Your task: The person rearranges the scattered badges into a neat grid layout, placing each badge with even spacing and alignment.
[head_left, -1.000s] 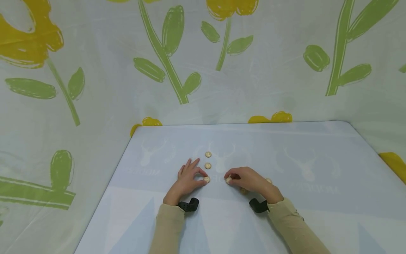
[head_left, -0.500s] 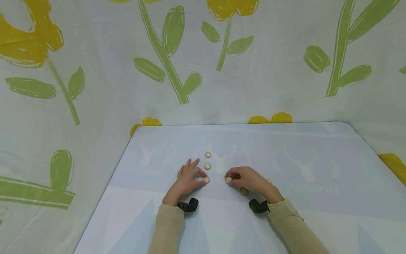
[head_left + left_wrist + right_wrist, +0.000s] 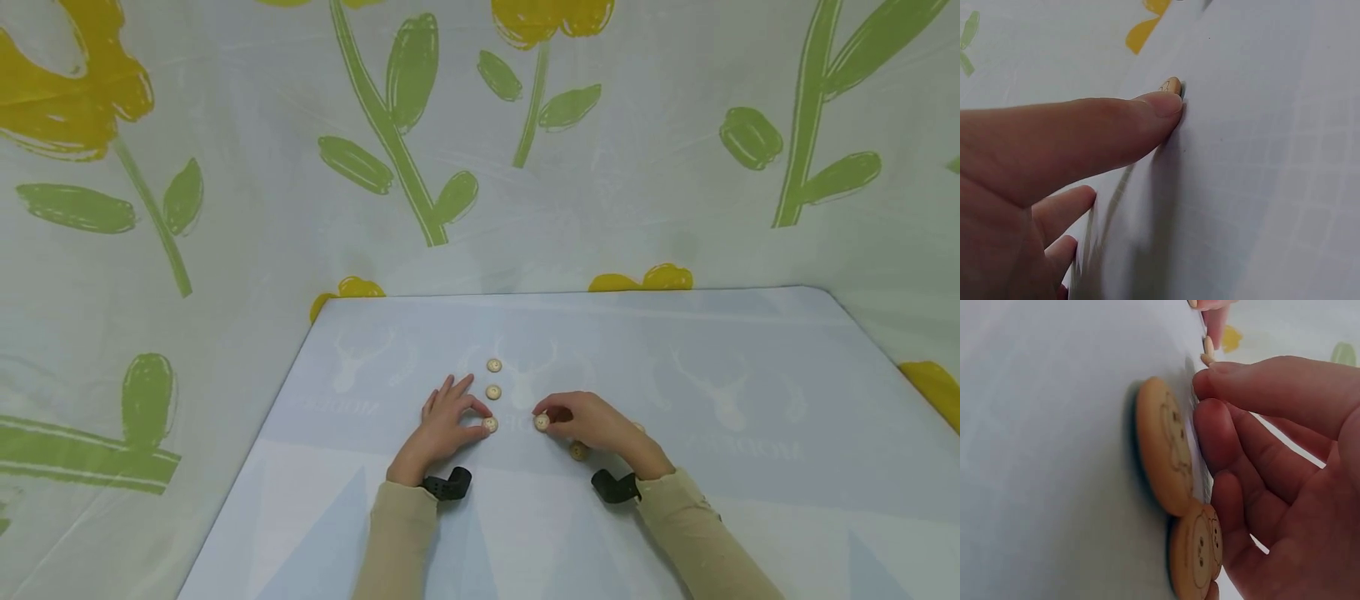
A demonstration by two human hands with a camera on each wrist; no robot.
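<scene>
Near the middle of the table, my left hand point(image 3: 444, 425) pinches a round wooden disc point(image 3: 490, 425) between thumb and index finger, its other fingers spread. The left wrist view shows the thumb over that disc point(image 3: 1172, 85); the index finger is hidden there. To the right, my right hand point(image 3: 592, 422) holds another wooden disc point(image 3: 542, 422) at its fingertips. Two more discs lie beyond the left hand, a nearer one point(image 3: 492, 392) and a farther one point(image 3: 493, 365). Under the right palm are several discs, one clearly showing a drawn face point(image 3: 1166, 447).
A darker disc point(image 3: 578, 451) lies below the right hand, and a pale one point(image 3: 638, 427) is partly hidden behind it. The printed tablecloth point(image 3: 750, 375) reaches back to a flower-patterned curtain point(image 3: 637, 192). Black wrist cameras sit on both wrists.
</scene>
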